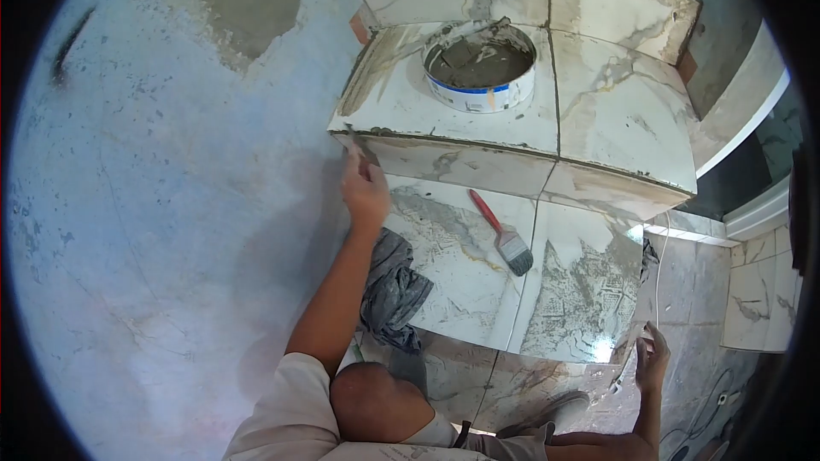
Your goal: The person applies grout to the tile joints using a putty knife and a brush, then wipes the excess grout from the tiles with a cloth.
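Note:
My left hand (367,192) is at the left end of the upper step's front edge, fingers pinched together. A small dark tip shows above the fingers at the tile corner; what they hold is too small to make out. Off the right side of the steps, my right hand (652,360) has curled fingers, and a thin white cord (663,269) runs down to them. On the lower marbled tile step (453,290) lies a paintbrush (504,235) with a red handle and grey-tipped bristles. A white tub (483,98) of wet grey mortar stands on the upper step (623,111).
A crumpled dark plastic bag (393,294) lies by the lower step's left end. A pale bluish wall (171,205) borders the steps on the left. Grey mortar smears (581,290) cover part of the lower tiles. Cables (713,410) lie on the floor at right.

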Demonstrator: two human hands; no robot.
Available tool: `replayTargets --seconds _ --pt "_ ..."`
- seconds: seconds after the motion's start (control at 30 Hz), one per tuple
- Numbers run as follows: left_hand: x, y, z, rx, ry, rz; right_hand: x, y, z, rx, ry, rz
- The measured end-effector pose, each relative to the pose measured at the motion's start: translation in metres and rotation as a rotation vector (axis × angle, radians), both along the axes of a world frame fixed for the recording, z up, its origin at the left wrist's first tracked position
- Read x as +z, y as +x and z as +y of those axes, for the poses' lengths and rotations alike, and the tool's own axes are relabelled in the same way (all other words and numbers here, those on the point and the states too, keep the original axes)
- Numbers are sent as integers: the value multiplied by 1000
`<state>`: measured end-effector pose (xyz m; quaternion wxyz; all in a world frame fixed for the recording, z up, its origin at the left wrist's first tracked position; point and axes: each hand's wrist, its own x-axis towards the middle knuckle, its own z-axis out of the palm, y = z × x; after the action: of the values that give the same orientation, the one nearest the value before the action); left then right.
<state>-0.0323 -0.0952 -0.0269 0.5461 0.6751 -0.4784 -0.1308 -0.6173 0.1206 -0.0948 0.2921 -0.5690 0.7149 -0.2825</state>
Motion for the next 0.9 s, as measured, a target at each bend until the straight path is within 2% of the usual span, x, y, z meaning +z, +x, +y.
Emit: replayTargets --seconds 0.07,0.13,0.17,0.23,0.27,0.37,0.43,0.47,0.53,0.63,0.73,0.9 --pt "4 -30 10 33 104 -78 10 7 -3 -16 46 -21" --pt "35 -72 29 -115 266 -244 0 3 -6 19 6 2" --pt "24 -75 34 -109 267 -239 1 3 -9 51 -38 30" --pt "8 -78 38 -274 -46 -352 11 11 -11 37 0 28" --pt "8 -76 41 -271 -50 -348 16 14 -12 17 40 22" --pt "20 -49 48 -199 2 -374 14 9 -6 -6 39 10" --pt "24 -26 45 -56 -176 -883 8 6 1 -17 38 1" --pt "18 -18 42 -56 -172 -885 2 0 3 -2 0 15" --pt "-2 2 30 39 -286 -1102 -5 -5 8 19 -38 28" --pt "-34 15 2 140 -381 -1216 -2 -4 9 0 -6 21" --pt "-43 18 -22 283 -417 -1273 12 3 6 2 22 46" --pt "-49 21 -46 368 -476 -1265 10 -4 19 -8 79 135"
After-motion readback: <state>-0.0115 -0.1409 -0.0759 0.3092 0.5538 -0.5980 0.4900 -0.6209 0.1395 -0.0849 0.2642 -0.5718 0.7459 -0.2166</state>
